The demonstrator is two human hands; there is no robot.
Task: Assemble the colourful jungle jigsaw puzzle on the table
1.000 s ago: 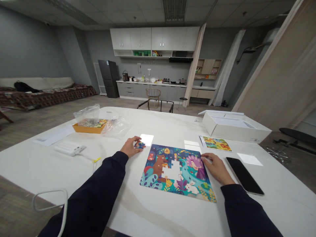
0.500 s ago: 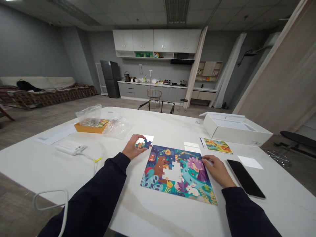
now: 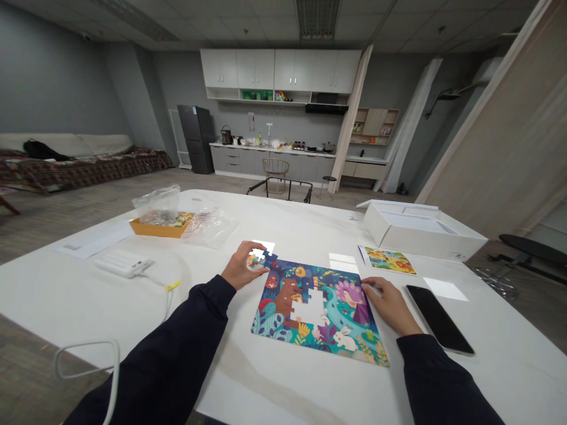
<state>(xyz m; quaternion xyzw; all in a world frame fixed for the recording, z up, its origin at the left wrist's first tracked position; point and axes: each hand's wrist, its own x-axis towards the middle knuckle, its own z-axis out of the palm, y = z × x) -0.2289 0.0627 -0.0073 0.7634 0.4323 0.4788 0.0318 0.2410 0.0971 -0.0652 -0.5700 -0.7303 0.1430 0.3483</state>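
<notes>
A colourful animal jigsaw puzzle (image 3: pixel 287 295) lies flat on the white table, with a white gap in its middle. My left hand (image 3: pixel 239 268) pinches a small cluster of joined puzzle pieces (image 3: pixel 270 258) between thumb and fingers, at the puzzle's upper left corner. The cluster overlaps or adjoins that corner; I cannot tell which. At the puzzle's right edge, my right hand (image 3: pixel 390 300) rests on the table with its fingertips touching the edge, fingers loosely extended and gripping nothing.
A yellow tray (image 3: pixel 155 229) of loose pieces and clear plastic bags stands at the back left, near a white power adapter (image 3: pixel 124 264) with a cable. To the right are a black phone (image 3: pixel 438 319), a picture card (image 3: pixel 390 261) and a white box (image 3: pixel 420 236).
My left hand has moved slightly right, and the pinched cluster has come closer to the puzzle's upper left corner. My right hand stays at the right edge.
</notes>
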